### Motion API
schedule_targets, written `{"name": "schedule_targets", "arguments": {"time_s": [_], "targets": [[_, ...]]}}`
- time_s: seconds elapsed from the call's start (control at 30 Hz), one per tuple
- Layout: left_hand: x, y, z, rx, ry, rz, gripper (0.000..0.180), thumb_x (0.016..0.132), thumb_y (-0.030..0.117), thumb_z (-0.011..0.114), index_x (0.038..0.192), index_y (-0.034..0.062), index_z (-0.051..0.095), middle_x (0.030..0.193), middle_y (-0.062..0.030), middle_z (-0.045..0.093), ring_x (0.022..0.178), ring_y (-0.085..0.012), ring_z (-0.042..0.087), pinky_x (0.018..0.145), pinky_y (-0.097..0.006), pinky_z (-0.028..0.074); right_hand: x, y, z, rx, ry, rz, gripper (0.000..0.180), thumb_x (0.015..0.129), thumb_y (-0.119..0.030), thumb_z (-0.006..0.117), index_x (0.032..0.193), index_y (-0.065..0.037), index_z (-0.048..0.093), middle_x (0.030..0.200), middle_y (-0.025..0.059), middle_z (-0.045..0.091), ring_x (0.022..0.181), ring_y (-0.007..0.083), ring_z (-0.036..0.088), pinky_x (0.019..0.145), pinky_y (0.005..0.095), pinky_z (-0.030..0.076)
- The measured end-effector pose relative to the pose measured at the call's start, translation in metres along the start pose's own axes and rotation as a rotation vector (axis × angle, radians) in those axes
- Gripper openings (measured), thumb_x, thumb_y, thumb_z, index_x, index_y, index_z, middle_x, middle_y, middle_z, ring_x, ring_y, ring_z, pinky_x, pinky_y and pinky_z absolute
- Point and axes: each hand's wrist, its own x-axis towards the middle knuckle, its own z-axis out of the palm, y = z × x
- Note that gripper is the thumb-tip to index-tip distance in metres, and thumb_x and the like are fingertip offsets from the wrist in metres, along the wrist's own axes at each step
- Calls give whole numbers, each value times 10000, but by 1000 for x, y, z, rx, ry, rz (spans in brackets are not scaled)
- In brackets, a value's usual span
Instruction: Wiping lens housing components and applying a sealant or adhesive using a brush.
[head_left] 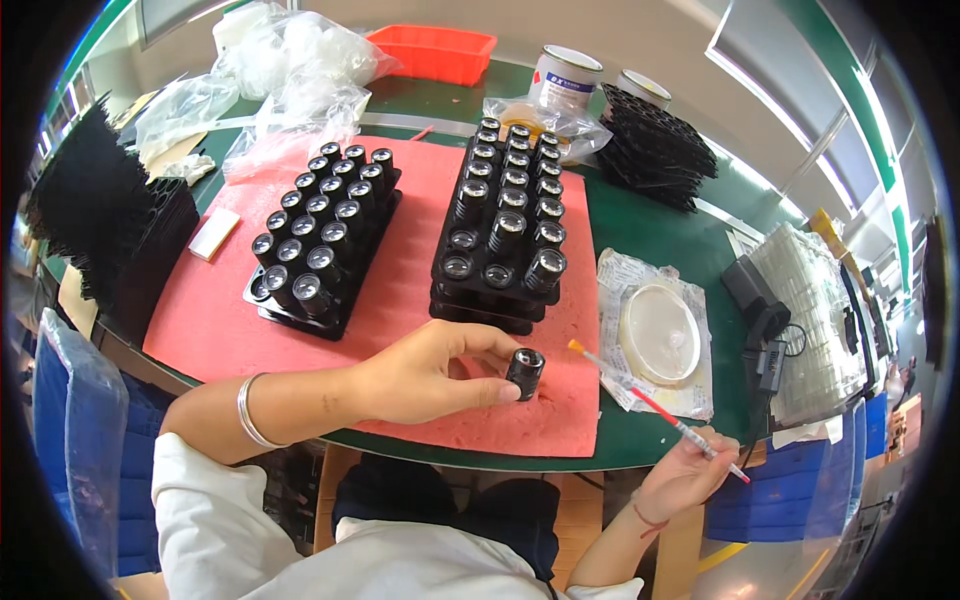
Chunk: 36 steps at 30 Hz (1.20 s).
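In the head view, the black cylindrical barrel with a glass end [525,376] is above the near right part of the pink foam mat [405,290], pinched between thumb and fingers of the left hand [430,375]. Its long axis stands roughly upright, glass end up. The right hand [688,470], off the mat's near right corner, has its fingers pinching a slim red-and-white brush with orange bristles [660,409]. The brush slants across the mat's right edge, bristles inside it, just right of the barrel and apart from it. The left hand is nearer, already gripping; the right reaches it only through the brush.
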Motion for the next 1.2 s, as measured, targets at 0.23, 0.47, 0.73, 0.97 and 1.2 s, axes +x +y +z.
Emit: {"name": "schedule_targets", "arguments": {"time_s": [0.23, 0.47, 0.73, 0.97, 1.2], "targets": [[-46, 37, -1, 1008, 576, 754, 311, 613, 77, 756, 908, 78, 656, 860, -44, 644, 731, -196, 599, 666, -304, 477, 2, -3, 2, -99, 78, 0, 360, 956, -341, 428, 779, -27, 427, 726, 19, 338, 691, 120, 352, 631, 246, 303], [-106, -3, -48, 1112, 1440, 396, 292, 639, 39, 737, 903, -14, 624, 955, -116, 579, 859, -261, 539, 790, -351, 427, 4, 2, -10, -12, -8, -4, 291, 970, -268, 431, 840, -18, 504, 748, 30, 423, 716, 132, 359, 683, 269, 321], [-120, -21, -82, 1108, 1331, 207, 285, 650, 57, 731, 912, 1, 636, 977, -103, 578, 906, -268, 528, 828, -354, 414, 1, 3, -6, -76, 44, -75, 312, 970, -256, 432, 800, -2, 493, 738, 48, 426, 707, 142, 360, 677, 271, 325], [-125, -6, -88, 1148, 1215, 174, 312, 696, 123, 702, 976, 10, 621, 1035, -118, 578, 1012, -269, 504, 888, -368, 383, 2, 3, -11, -50, 12, -49, 306, 960, -225, 462, 786, 26, 484, 747, 75, 450, 712, 157, 398, 666, 282, 349], [-192, 56, -209, 1546, 1418, -323, 743, 694, 437, 707, 1227, -34, 496, 1239, -233, 504, 1195, -356, 436, 1030, -380, 322, 1, 7, -18, -103, -7, -71, 337, 975, -265, 417, 798, 19, 462, 797, 70, 424, 743, 147, 394, 681, 278, 355]]}}
